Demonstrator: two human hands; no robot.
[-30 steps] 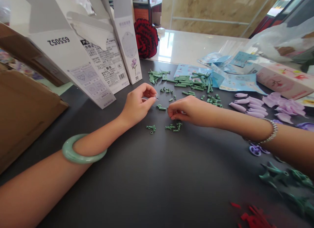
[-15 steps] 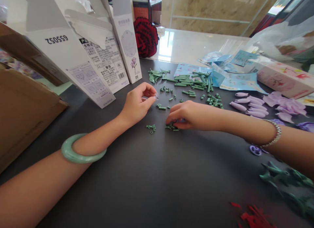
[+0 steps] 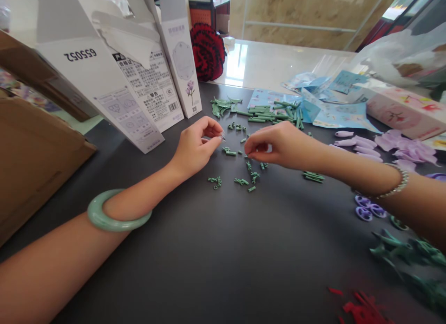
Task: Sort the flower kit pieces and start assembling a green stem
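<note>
Here, left hand point(image 3: 195, 145) pinching a tiny piece point(image 3: 222, 137), right hand point(image 3: 275, 145) with fingertips together, open dark tabletop point(image 3: 216, 254) below

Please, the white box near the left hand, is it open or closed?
Open: the flaps at the end of the white box are spread apart, and an inner flap hangs out, so that end is not sealed.

Matt green plastic stem pieces point(image 3: 230, 151) on a smooth, dark matt tabletop point(image 3: 223, 249)
</note>
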